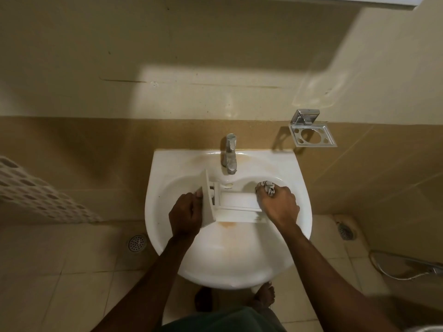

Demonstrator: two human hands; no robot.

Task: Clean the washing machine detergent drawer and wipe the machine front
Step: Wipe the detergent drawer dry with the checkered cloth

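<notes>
- Head view shows your left hand [185,215] gripping the front panel of the detergent drawer [236,203], which sits in the white washbasin [239,257] below the tap [230,154].
- Your right hand [278,204] is closed around a bunched cloth [265,186] at the drawer's far end.
- You look to be at the drawer-scrubbing step; next, work the cloth into each compartment, probably with water.
- Count: one drawer, one cloth, one tap, two floor drains [136,243].

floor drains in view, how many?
2. One floor drain lies left of the sink, beside its rim. The other drain lies right of the sink, near the wall. The sink and the person's body may hide more.
</notes>
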